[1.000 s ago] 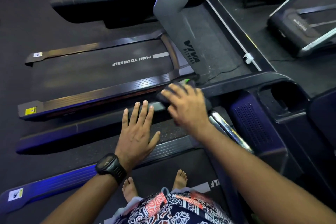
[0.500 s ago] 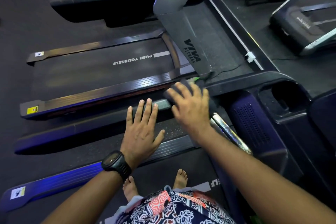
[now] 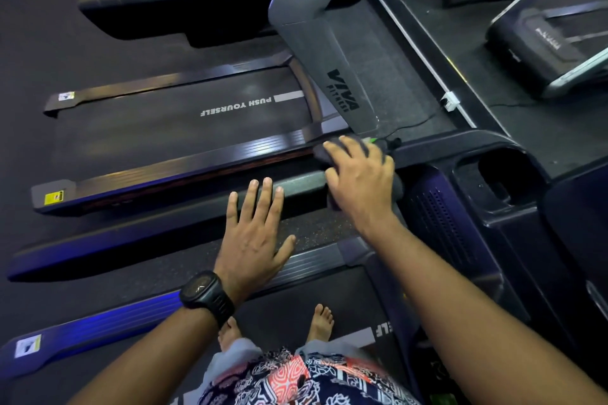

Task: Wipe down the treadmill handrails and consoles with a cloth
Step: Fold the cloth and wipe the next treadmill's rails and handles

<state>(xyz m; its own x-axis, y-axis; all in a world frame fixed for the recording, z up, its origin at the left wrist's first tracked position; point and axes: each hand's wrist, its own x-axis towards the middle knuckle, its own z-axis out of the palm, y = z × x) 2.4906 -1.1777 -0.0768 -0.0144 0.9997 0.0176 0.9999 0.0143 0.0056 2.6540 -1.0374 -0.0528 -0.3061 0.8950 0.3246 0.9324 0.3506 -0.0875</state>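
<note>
I stand on a treadmill and face its left handrail (image 3: 302,184), a dark bar that runs leftward from the console (image 3: 467,154). My right hand (image 3: 362,181) covers a dark cloth (image 3: 319,154) on the rail just before the console. Its fingers lie over the far side and its thumb curls down the near side. Part of the cloth hangs out beside the wrist. My left hand (image 3: 253,233) rests flat on the same rail a little to the left, with straight, spread fingers and nothing in it.
A neighbouring treadmill (image 3: 184,122) with "PUSH YOURSELF" on its belt lies just beyond the rail, and its grey upright (image 3: 342,89) rises close to my right hand. The console has a deep cup holder (image 3: 493,171). A cable (image 3: 414,123) runs across the floor behind.
My right hand has slid the cloth a little along the rail toward the console. My left hand stays flat on the rail and has barely shifted.
</note>
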